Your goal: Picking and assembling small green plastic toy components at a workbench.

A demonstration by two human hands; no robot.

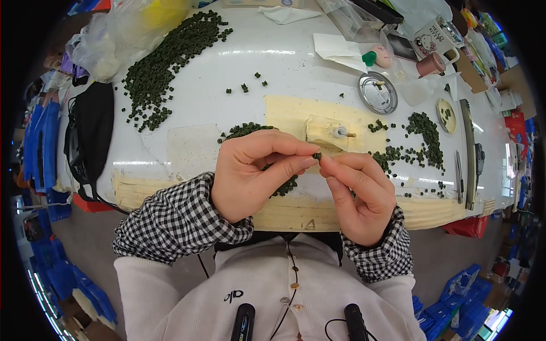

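Between the fingertips of both hands is a small dark green part (pixel 317 156), held above the near side of the white table. My left hand (pixel 247 167) pinches it with thumb and forefinger. From the other side, the closed fingertips of my right hand (pixel 362 193) meet the same piece, partly covering it. Behind and beneath my left hand lies a pile of similar green parts (pixel 245 129). Just beyond the fingers stands a small tape-covered block with a metal-and-wood peg (pixel 341 132). More loose green parts (pixel 392 154) are scattered beside my right hand.
A large heap of green parts (pixel 165 62) spreads across the far left, near a black face mask (pixel 91 131) and plastic bags (pixel 122 42). At right are a round metal lid (pixel 377 92), small dish (pixel 446 116), tweezers (pixel 459 176), pink cup (pixel 431 65) and white mug (pixel 435 40).
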